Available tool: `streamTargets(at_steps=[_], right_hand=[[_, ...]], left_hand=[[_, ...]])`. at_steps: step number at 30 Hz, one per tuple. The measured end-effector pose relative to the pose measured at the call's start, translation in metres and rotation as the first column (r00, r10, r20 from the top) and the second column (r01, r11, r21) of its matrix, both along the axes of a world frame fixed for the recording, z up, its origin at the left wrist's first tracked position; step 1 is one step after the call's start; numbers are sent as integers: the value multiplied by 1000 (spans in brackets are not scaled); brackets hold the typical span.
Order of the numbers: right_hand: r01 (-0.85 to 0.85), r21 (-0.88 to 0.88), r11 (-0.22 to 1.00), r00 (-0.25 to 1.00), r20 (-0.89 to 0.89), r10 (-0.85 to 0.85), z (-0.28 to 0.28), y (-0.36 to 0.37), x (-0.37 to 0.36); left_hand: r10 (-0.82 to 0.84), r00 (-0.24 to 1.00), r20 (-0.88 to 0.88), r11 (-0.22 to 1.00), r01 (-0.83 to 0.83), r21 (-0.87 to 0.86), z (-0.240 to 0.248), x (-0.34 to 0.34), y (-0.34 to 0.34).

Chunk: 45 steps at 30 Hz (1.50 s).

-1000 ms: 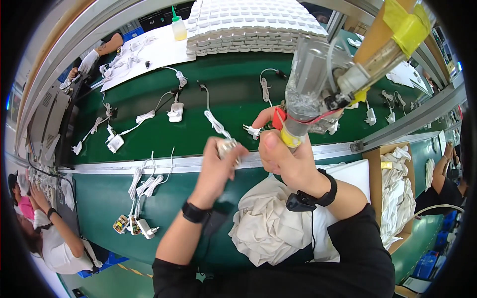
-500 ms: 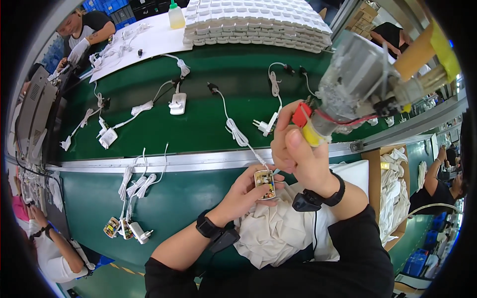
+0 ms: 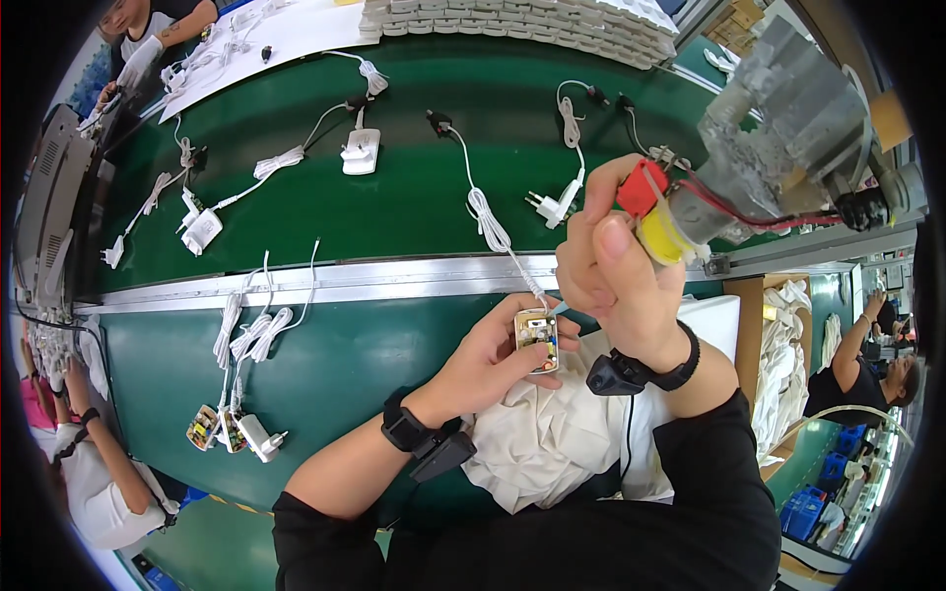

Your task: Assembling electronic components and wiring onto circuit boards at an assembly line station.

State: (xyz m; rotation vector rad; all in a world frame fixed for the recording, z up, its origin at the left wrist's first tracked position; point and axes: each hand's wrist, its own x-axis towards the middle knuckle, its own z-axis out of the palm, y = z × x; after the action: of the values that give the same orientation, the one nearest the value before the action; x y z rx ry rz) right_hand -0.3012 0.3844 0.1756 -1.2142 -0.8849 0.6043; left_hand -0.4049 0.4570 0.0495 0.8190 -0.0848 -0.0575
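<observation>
My left hand (image 3: 490, 362) holds a small open white adapter shell (image 3: 537, 341) with its circuit board facing up, just above a crumpled white cloth (image 3: 552, 448) on my lap. A white cable (image 3: 490, 225) runs from the shell up across the green belt to a black plug (image 3: 439, 121). My right hand (image 3: 613, 281) grips a hanging clear-bodied tool (image 3: 778, 128) by its yellow and red collar (image 3: 652, 215). The tool's thin tip (image 3: 560, 308) points down at the shell's top edge.
Several white adapters with cables lie on the green conveyor belt (image 3: 414, 197), such as one adapter (image 3: 360, 154) and a bundle (image 3: 236, 424) at lower left. Stacked white trays (image 3: 512, 20) sit at the back. Other people work at the top left (image 3: 148, 49), left (image 3: 74, 463) and right (image 3: 867, 364).
Both hands have come down from the belt's metal rail toward my lap. The left hand brought the adapter shell with it, and the tool tip now meets the shell.
</observation>
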Motion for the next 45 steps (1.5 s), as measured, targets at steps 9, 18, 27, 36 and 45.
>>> streamTargets(at_steps=[9,18,27,36,45], right_hand=[[1,-55,998,996,92,4,5,8,-4],[-79,-66,995,995,57,83,8,7,-18],[-72,-88,994,996,42,76,7,7,-25],[-92,-49,995,996,-7,92,11,15,-31],[-124,-78,989,988,80,130,6,17,-36]], left_hand=[[-2,1000,30,1000,3,-20,2,-5,8],[93,987,-130,977,-115,-177,6,-9,23],[121,988,-96,971,-138,-194,8,-13,23],[38,997,-71,903,-65,-424,10,-15,24],[-31,1000,0,840,26,-541,13,-19,26]])
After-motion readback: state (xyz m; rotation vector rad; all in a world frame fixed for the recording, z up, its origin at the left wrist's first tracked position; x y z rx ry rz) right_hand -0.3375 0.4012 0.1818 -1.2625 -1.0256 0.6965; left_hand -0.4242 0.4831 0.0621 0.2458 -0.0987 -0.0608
